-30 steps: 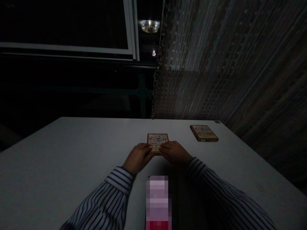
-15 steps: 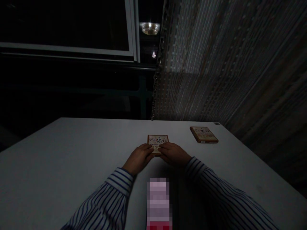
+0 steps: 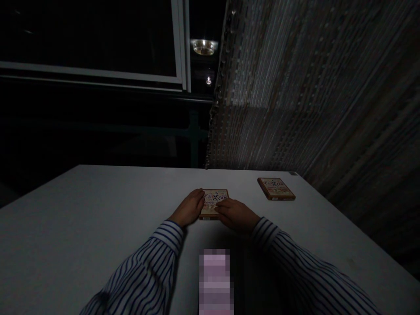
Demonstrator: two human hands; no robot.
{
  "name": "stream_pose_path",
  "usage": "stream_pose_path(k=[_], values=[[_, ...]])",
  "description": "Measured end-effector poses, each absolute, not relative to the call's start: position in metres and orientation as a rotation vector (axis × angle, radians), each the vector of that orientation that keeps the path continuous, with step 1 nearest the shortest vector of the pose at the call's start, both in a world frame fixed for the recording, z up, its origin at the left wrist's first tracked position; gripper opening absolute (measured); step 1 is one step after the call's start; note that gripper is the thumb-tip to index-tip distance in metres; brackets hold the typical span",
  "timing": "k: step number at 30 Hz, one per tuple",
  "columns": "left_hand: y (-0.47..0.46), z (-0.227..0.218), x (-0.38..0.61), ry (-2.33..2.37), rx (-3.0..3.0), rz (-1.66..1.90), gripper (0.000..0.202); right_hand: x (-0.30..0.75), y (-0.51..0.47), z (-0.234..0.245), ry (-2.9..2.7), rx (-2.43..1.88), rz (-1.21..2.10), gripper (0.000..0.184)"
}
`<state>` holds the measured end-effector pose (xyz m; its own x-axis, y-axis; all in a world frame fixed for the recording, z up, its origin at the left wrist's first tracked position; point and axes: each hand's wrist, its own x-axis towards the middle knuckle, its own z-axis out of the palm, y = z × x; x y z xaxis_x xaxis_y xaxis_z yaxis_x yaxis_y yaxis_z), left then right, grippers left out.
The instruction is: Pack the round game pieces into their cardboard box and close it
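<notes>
A flat Chinese chess box [image 3: 211,197] with a cream top, brown edges and brush-style lettering lies on the white table [image 3: 108,227]. My left hand [image 3: 189,208] grips its left side, fingers along the edge and thumb hidden. Across the near right corner of the same box lies my right hand [image 3: 238,214], its fingers resting on the top and its thumb out of sight. Together the two hands hold the box from both sides.
A second, matching box [image 3: 277,188] lies at the back right of the table. A bead-string curtain [image 3: 262,109] hangs behind the table's right part. At the far right corner is a small dark sticker [image 3: 293,173]. A pixelated pink patch [image 3: 215,280] covers the bottom centre.
My left hand has slid from the box's near left corner up along its left edge, uncovering more of the top. My right hand stays at the right corner. The view has tilted slightly.
</notes>
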<state>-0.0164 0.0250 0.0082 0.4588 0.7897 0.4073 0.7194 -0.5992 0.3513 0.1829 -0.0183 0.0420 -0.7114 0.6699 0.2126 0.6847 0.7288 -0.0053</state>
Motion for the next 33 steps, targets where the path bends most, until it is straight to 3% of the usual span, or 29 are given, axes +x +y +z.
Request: stream_pose_path(k=[16,33], values=[[0.029,0.002,-0.018,1.275,2.601,0.894,0.039,0.143,0.037,0.039,-2.664,-1.129,-0.034,0.037],[0.026,0.004,-0.017,1.417,2.632,0.816,0.042,0.190,0.028,0.027,-2.628,-1.230,-0.031,0.042]])
